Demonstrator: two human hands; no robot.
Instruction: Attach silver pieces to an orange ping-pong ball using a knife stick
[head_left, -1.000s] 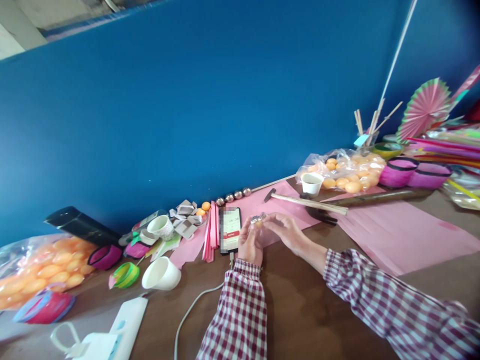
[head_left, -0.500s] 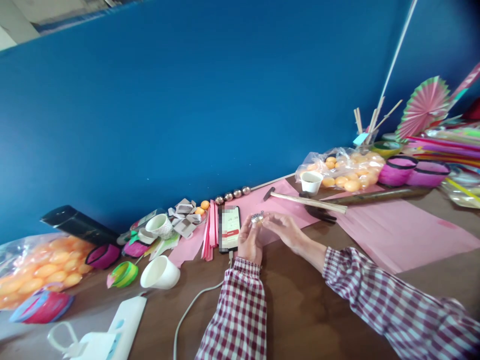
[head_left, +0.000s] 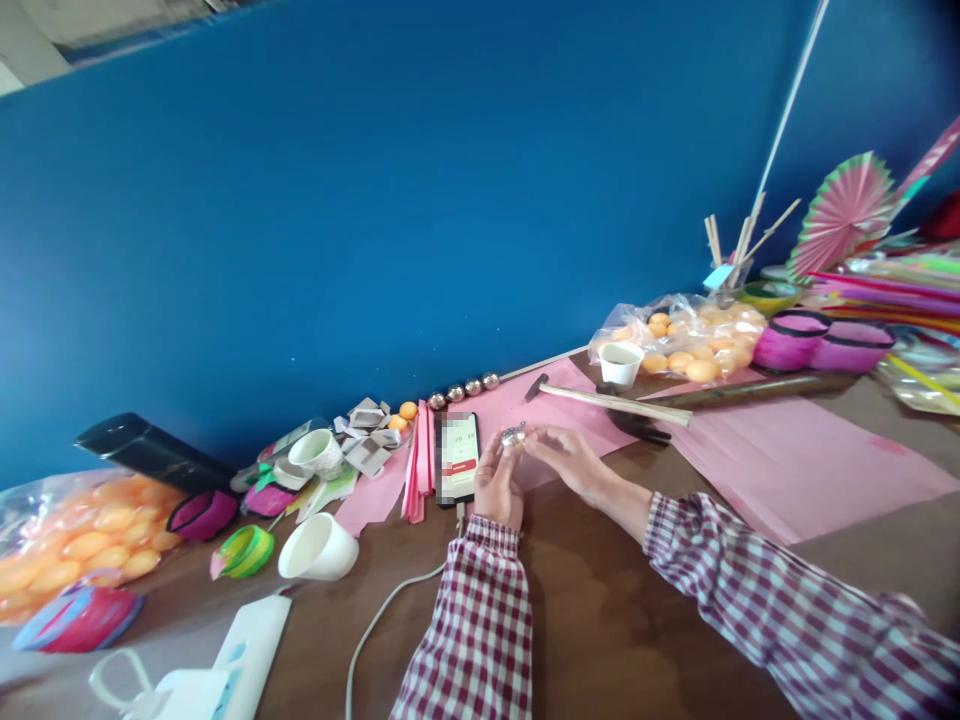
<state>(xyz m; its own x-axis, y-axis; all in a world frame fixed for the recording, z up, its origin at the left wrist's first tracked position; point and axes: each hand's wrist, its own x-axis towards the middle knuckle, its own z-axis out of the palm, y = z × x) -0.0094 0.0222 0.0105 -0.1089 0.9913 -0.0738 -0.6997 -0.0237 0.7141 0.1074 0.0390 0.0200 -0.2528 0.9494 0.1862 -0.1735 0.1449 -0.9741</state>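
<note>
Small crumpled silver piece, looks like foil, is sitting at the fingertips of both hands, held up over the near edge of a flat pink paper sheet. Long axis: can't call it, the piece is too small and partly covered. Key relation: it's lying straight past the fingertips of the left hand, and off the fingertips on the left side of the right hand. Left is nearer and is carrying it.

Left hand is pinching the piece between thumb and fingers, pointing away from the body. Right hand is reaching in from the right, fingers bunched and slightly bent, tips at the piece's right edge; can't tell whether they're gripping or just touching.

Outward: black phone with lit screen is lying just left of the left hand, folded pink paper strips beyond it. Four shiny metallic balls are lining up along the blue wall. Black-headed hammer with pale wooden handle is lying beyond the right hand, white cup standing behind that. All of it is resting on the brown desk.
</note>
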